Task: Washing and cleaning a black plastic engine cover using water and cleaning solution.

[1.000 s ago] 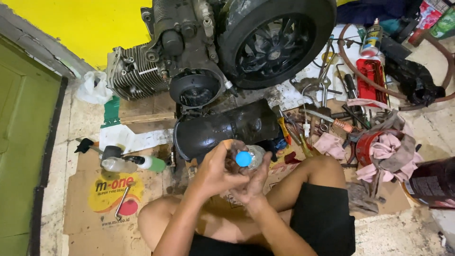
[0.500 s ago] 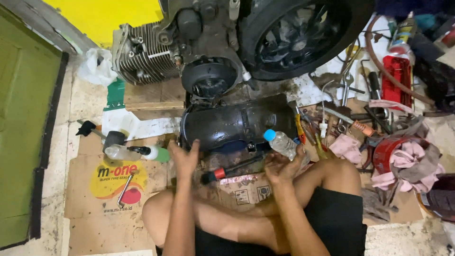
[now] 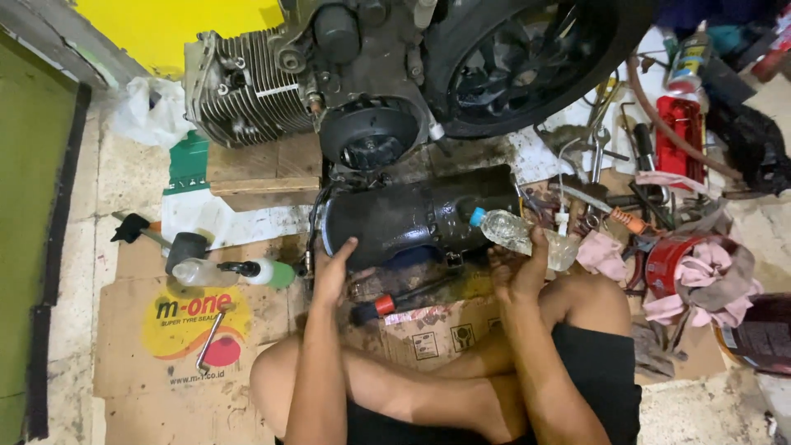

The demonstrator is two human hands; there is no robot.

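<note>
Where flattened cardboard covers the floor at lower left, a bent metal wrench lies on it, with a small clear bottle with a green cap above. At frame centre the left hand rests spread and flat against the lower left edge of the black engine cover, below the finned engine cylinder. Right of centre, the right hand grips a clear plastic bottle with a blue cap, tilted toward the cover, beside pink rags

Clear plastic bottle, blue cap, tilted beside greasy black engine cover
</note>
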